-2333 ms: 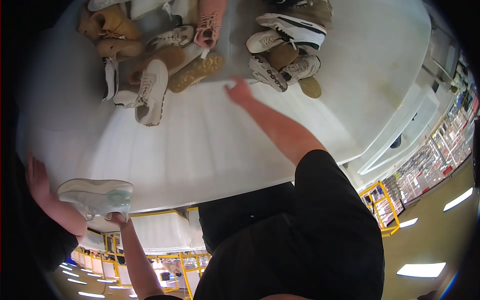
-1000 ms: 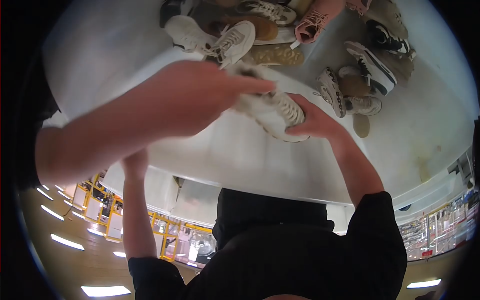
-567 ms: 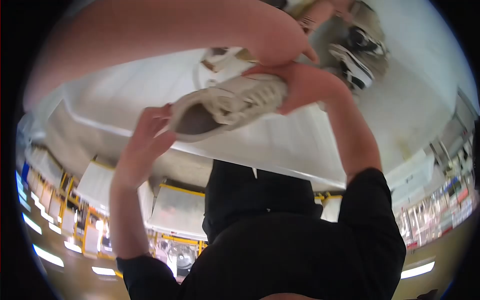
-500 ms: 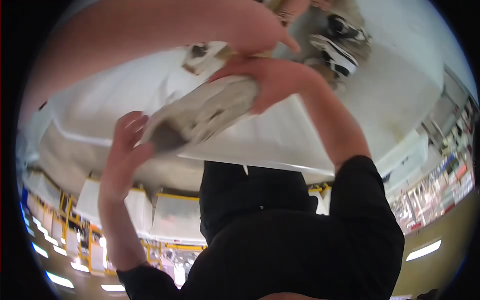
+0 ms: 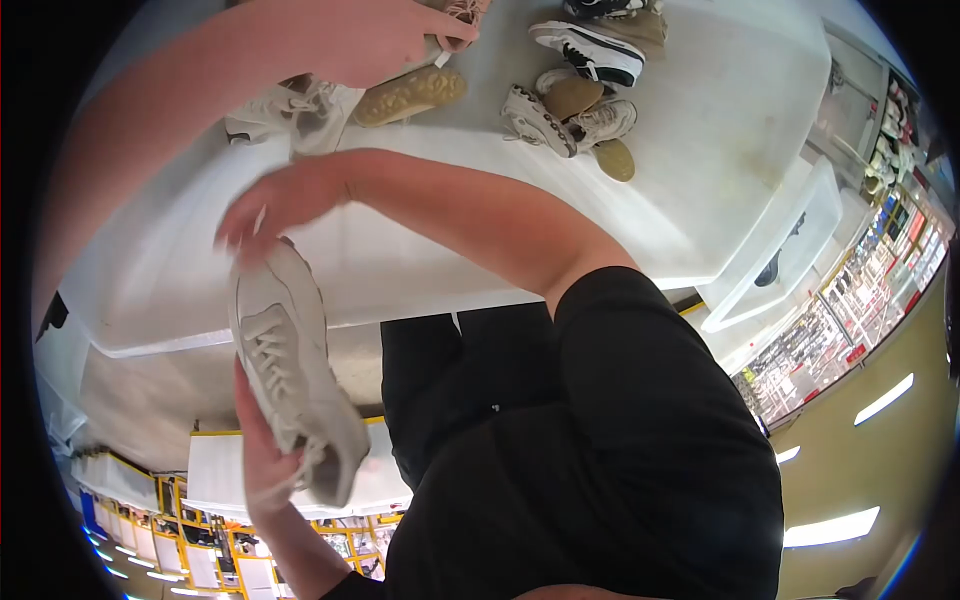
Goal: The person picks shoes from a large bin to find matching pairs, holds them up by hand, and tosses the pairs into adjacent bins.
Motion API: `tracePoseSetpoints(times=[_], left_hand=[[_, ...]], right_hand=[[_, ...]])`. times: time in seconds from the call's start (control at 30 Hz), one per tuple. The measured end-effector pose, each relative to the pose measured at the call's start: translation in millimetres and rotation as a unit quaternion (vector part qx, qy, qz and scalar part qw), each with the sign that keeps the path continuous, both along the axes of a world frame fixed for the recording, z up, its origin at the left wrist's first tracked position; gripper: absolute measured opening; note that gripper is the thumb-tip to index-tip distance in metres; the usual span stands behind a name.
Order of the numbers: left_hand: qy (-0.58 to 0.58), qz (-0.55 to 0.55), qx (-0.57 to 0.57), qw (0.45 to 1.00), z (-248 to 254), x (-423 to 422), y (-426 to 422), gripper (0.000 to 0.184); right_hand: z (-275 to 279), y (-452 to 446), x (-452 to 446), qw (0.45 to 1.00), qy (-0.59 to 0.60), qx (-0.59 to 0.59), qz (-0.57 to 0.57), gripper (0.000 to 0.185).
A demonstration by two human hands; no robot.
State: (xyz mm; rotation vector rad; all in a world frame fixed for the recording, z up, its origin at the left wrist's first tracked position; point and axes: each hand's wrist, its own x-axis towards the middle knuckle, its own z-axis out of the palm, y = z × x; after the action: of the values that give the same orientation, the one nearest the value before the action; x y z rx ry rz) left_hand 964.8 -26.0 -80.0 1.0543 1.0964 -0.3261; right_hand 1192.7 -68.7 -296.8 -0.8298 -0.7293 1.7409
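My left hand (image 5: 270,450) is closed around the side and heel of a white lace-up sneaker (image 5: 285,340). The shoe hangs over the table's near edge with its toe up and its laces facing me. At the toe, my right hand (image 5: 290,205) reaches across from the right, fingers apart and somewhat blurred. Those fingertips overlap the tip of the shoe; whether they touch it is unclear.
A co-worker's arm (image 5: 230,70) reaches in from the left above light shoes (image 5: 320,115) and a gum-coloured sole (image 5: 412,97). Several sneakers (image 5: 585,55) lie farther right on the white table (image 5: 720,170). A white tray (image 5: 790,250) holding dark items stands at the right.
The sneaker has swung from a slant to nearly upright and moved left, towards me. My right hand has loosened from around its toe and moved left. The co-worker's arm has drawn up and left.
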Motion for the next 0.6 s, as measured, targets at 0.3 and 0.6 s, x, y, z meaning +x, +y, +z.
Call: tracePoseSetpoints(times=[0.3,0.6], left_hand=[[-0.012,0.088,0.157,0.983,-7.3,-58.7,-28.9,0.120],[-0.094,0.121,0.216,0.964,-11.9,-44.7,-27.9,0.102]], right_hand=[[-210.9,-43.1,-15.8,0.804,-0.518,-0.282,-0.075,0.076],[-199.6,-60.2,-2.5,0.771,-0.533,-0.327,-0.121,0.063]])
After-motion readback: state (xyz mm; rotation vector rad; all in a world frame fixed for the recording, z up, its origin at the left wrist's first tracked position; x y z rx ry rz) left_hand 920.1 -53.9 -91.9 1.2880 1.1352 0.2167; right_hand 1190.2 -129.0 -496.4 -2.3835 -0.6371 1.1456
